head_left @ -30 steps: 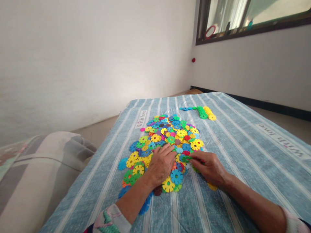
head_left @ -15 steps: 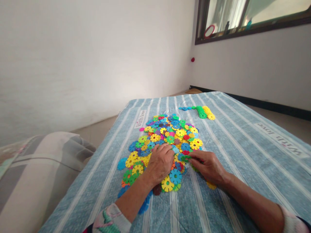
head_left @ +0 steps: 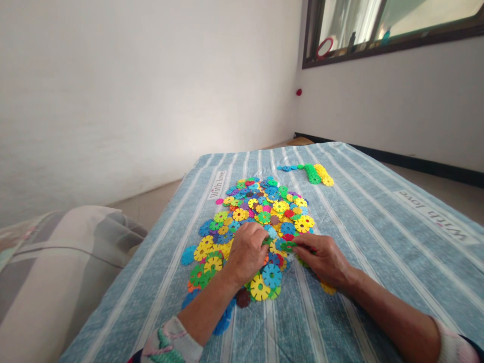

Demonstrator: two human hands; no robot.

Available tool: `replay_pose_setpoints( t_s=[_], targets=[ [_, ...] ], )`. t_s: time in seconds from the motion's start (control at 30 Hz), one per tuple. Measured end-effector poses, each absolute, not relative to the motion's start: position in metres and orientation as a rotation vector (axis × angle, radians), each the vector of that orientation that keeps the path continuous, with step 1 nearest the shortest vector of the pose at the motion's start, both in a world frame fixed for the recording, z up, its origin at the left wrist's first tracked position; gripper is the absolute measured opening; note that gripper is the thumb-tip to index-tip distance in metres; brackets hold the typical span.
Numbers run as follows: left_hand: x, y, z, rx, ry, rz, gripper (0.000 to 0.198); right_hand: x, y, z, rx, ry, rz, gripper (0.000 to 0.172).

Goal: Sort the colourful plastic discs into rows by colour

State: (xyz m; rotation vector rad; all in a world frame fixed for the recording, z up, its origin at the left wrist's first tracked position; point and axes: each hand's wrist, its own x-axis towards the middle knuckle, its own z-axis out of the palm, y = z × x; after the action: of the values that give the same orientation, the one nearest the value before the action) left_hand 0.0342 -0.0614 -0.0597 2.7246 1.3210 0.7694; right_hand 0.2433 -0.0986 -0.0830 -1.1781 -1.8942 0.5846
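My right hand [head_left: 324,258] pinches a green snowflake disc [head_left: 287,246] between thumb and fingers. In my left hand [head_left: 247,251], the curled fingers hold another green disc [head_left: 267,241], mostly covered by the fingertips. A small gap separates the two green discs. Both hands are low over the near right part of a loose pile of notched plastic discs [head_left: 280,206] in yellow, blue, green, red and other colours. A yellow disc [head_left: 327,288] shows partly from under my right hand; whether it joins anything there is hidden.
Toward the far end of the striped cloth [head_left: 378,242] stand joined rows of green discs [head_left: 312,174] and yellow discs [head_left: 324,175], with a short blue strip [head_left: 287,168] beside them. A draped plaid cover [head_left: 75,262] lies at left. Walls and a window are beyond.
My left hand has drawn back slightly from the pile, and a green disc now shows at its fingertips. My right hand keeps its green disc in nearly the same place.
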Motion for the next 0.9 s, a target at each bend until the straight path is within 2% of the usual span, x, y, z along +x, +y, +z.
replay_pose_setpoints(
  t_s=[0.2, 0.43, 0.67, 0.9],
  targets=[
    [0.034, -0.062, -0.062, 2.582, 1.356, 0.915, 0.021, 0.244, -0.098, -0.082, -1.179, -1.919, 0.554, 0.021],
    [0.038, -0.067, -0.055, 2.207, 1.350, 1.132, 0.012, 0.242, -0.101, -0.082, -1.129, -1.901, 0.558, 0.020],
    [0.046, -0.079, -0.045, 1.904, 1.233, 1.027, 0.008, 0.239, -0.101, -0.079, -1.115, -1.826, 0.611, 0.019],
    [0.048, -0.083, -0.043, 1.884, 1.195, 1.017, 0.010, 0.239, -0.101, -0.080, -1.106, -1.820, 0.652, 0.020]
  ],
)
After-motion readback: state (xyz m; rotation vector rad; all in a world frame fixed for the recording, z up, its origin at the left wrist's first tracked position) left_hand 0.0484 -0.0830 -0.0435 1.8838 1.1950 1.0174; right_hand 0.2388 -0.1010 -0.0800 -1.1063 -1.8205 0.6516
